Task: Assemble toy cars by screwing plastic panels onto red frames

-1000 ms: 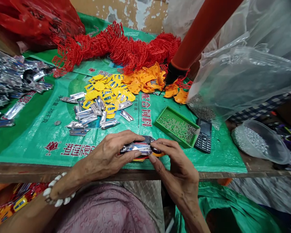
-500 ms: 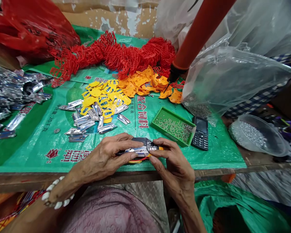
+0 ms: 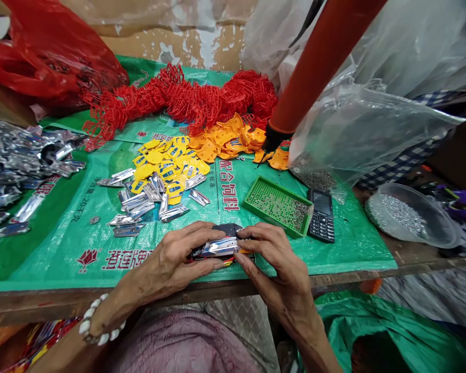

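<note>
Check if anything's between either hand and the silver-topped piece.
Nothing visible: the left hand and right hand both touch the silver-topped piece directly. The green tray sits beyond the right hand, not between.

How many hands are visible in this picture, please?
2: the bare left hand at the left end of the oblong black and silver assembly; the bare right hand at its right end. No others are visible.

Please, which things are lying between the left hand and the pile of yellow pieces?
Several loose silvery pieces lie there on the green sheet, between the left hand and the yellow pile; the head view shows this.
</note>
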Motion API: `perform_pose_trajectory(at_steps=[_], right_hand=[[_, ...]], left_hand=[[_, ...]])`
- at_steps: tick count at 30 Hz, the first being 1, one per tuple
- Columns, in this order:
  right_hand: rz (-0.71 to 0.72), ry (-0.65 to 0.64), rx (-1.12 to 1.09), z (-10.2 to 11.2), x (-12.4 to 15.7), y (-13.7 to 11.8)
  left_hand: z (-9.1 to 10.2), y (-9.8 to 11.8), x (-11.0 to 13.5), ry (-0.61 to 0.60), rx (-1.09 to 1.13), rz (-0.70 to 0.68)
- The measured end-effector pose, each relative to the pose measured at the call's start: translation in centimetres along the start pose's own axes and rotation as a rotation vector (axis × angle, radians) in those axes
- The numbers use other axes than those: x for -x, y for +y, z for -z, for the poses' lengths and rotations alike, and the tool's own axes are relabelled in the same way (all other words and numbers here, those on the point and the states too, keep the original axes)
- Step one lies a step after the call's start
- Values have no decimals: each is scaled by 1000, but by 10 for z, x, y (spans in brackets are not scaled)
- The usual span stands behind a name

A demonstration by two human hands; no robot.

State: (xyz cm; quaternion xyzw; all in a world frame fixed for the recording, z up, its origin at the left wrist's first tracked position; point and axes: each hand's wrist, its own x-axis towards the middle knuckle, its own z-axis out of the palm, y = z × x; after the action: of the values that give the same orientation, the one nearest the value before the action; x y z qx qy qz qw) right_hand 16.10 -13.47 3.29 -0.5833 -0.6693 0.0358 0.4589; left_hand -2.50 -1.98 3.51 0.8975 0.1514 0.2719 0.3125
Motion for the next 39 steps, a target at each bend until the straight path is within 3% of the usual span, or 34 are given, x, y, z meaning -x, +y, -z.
perform_pose_trajectory(at_steps=[10,22,36,39], right_hand=[[-49,97,-65,-12,4,8],[-70,145,-138,-15,4,10],[-52,131,-148,-15,3,13],[-58,132,-137,-15,3,12]], left_hand=[[-4,-1,7,18,-162,-123],[4,0,6,-59,-123,32],[6,-4,7,-43,-208,7],[11,-1,2,-37,-281,-68]])
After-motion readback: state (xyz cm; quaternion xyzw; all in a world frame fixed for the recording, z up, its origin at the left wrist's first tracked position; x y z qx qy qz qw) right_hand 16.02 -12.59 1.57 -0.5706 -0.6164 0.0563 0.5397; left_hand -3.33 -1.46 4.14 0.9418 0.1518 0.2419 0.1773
